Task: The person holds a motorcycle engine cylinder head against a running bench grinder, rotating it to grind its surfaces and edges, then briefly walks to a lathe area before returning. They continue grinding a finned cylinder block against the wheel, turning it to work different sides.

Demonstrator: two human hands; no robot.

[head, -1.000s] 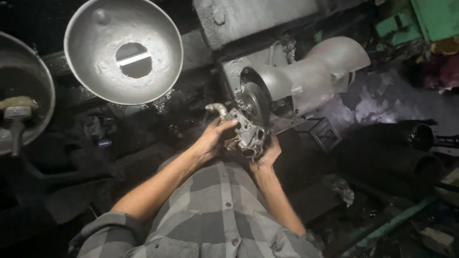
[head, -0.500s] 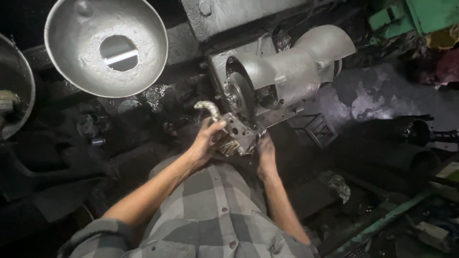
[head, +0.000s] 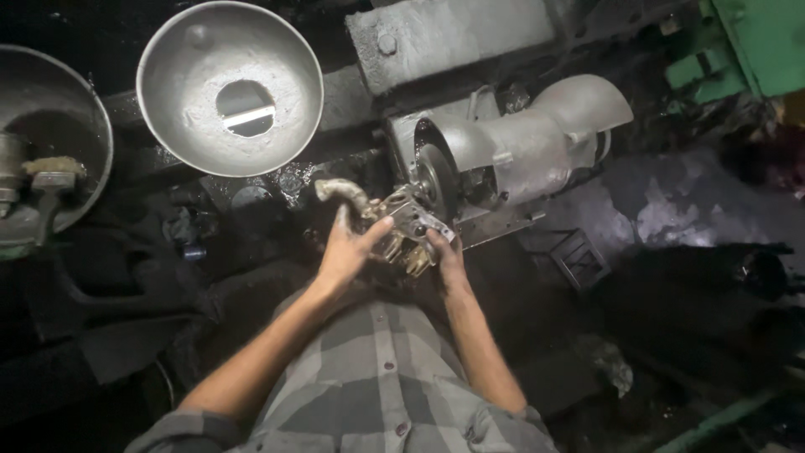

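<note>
Checked shirt (head: 377,386) nearest, left hand (head: 345,250) and right hand (head: 444,256) both clamped on metal casting (head: 401,225), casting held against grinding wheel (head: 434,180), grey motor (head: 528,147) behind, round metal bowl (head: 231,88) far left

This is a metalworking shop, dark and grimy. A bench grinder (head: 511,155) with a dusty grey housing sits low in front of the seated worker, its wheel (head: 434,178) exposed. Beside it lie two wide metal bowls (head: 230,88), grey with dust, one with a hole in its bottom. A heavy steel block (head: 453,38) with a bolt head lies behind the grinder. Every surface is black with oil and grinding dust, and green-painted machinery (head: 755,42) stands at the far right edge.
</note>
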